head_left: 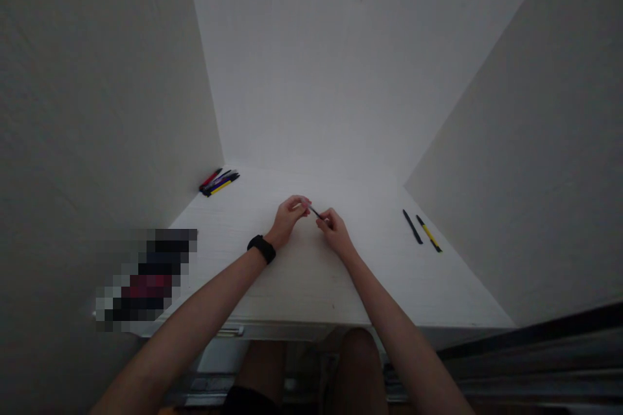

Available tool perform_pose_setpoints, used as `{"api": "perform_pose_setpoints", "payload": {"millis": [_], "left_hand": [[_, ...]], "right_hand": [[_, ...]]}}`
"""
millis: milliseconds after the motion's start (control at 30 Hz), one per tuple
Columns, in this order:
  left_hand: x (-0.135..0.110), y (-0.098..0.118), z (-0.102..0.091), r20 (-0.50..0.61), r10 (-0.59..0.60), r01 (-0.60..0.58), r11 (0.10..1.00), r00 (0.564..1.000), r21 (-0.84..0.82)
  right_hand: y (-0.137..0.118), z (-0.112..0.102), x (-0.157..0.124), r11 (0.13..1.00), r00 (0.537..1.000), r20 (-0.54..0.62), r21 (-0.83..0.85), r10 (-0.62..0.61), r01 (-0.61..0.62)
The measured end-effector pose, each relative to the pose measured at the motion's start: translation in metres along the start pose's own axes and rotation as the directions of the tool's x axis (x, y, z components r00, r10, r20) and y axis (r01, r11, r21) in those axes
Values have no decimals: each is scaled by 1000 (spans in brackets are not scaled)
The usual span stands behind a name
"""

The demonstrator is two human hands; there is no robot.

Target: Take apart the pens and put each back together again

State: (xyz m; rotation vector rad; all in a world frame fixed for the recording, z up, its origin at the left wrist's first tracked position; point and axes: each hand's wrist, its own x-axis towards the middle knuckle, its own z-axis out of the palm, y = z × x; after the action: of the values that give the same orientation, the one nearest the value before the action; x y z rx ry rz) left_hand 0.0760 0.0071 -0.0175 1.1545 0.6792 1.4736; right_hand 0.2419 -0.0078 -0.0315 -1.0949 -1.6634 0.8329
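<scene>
Left hand (291,217) and right hand (335,233) close together above middle of white desk (311,279), fingertips of both pinched on one thin dark pen (316,212), pen held between them. Black watch (261,249) on left wrist. Pile of four or five pens (219,181) at far left corner, well apart from hands. Two more pens side by side near right edge: black pen (412,227), yellow-and-black pen (429,233).

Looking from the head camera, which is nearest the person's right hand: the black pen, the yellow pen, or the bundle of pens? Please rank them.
From the right hand:
1. Black pen, lying to the right.
2. Yellow pen, just beyond it, further right.
3. Bundle of pens, in the far left corner.
</scene>
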Motion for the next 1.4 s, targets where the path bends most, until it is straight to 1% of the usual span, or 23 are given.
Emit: {"api": "perform_pose_setpoints", "payload": {"millis": [67,133,233,333,433,533,600,633,667,700,733,767,833,900,1000,1067,1100,1200,1267,1300,1333,1367,1400], "left_hand": [[1,2,0,-58,-1,-2,999,998,-37],[1,4,1,-94,-8,0,996,996,-88],[0,7,2,-129,-5,-11,992,992,-124],[0,8,2,-154,19,-34,995,988,-97],[0,9,2,-198,58,-67,997,978,-41],[2,11,-1,-285,136,-127,991,949,49],[3,13,-5,-317,204,-156,973,926,170],[4,13,-7,-307,236,-157,952,922,262],[4,14,-9,-275,264,-150,915,924,374],[4,14,-12,-224,288,-144,854,931,499],[4,14,-14,-162,304,-142,770,939,622],[4,14,-17,-98,310,-142,667,946,731],[3,12,-22,-10,286,-126,455,958,882],[2,9,-27,13,225,-77,277,974,958],[0,6,-32,-10,115,3,63,993,998],[-2,4,-33,-22,59,24,-29,998,999],[-3,4,-33,-27,41,29,-52,999,998],[-5,5,-32,-55,34,56,-56,998,997],[-5,7,-30,-88,77,90,-27,993,996],[-4,8,-28,-98,115,97,7,989,995],[-3,10,-27,-96,158,87,62,983,994],[-2,11,-25,-79,200,50,145,977,988],[-1,12,-22,-49,235,-13,253,971,967]], "right_hand": [[1,1,-1,1000,1000,-6,12,0,0],[-1,1,-1,999,999,-13,-23,-32,32],[-6,0,-2,986,998,-22,-158,-63,58],[-12,-2,-3,957,998,-40,-287,-46,32],[-15,-3,-4,933,994,-102,-359,-30,-9],[-15,-4,-4,929,989,-146,-369,-28,-28],[-15,-4,-4,936,987,-157,-350,-22,-35],[-15,-5,-3,940,987,-160,-339,-18,-38],[-14,-5,-3,943,987,-163,-330,-13,-42],[-14,-5,-3,945,986,-165,-323,-9,-45],[-14,-5,-3,947,986,-167,-317,-7,-47],[-14,-5,-2,949,986,-169,-313,-5,-49],[-14,-5,-2,952,985,-171,-301,-5,-47],[-14,-5,-3,956,985,-175,-289,-8,-43],[-14,-5,-3,960,984,-178,-278,-14,-37],[-14,-5,-2,961,983,-181,-276,-14,-37],[-14,-5,-2,961,984,-180,-275,-14,-37],[-15,-5,-2,961,984,-178,-274,-10,-40],[-16,-5,-1,962,985,-174,-268,-5,-42],[-16,-5,-1,964,985,-171,-263,-4,-42],[-16,-5,-1,965,986,-164,-257,-2,-41],[-17,-5,-1,967,988,-154,-252,-2,-38],[-17,-5,-1,969,990,-142,-246,-1,-35]]}}
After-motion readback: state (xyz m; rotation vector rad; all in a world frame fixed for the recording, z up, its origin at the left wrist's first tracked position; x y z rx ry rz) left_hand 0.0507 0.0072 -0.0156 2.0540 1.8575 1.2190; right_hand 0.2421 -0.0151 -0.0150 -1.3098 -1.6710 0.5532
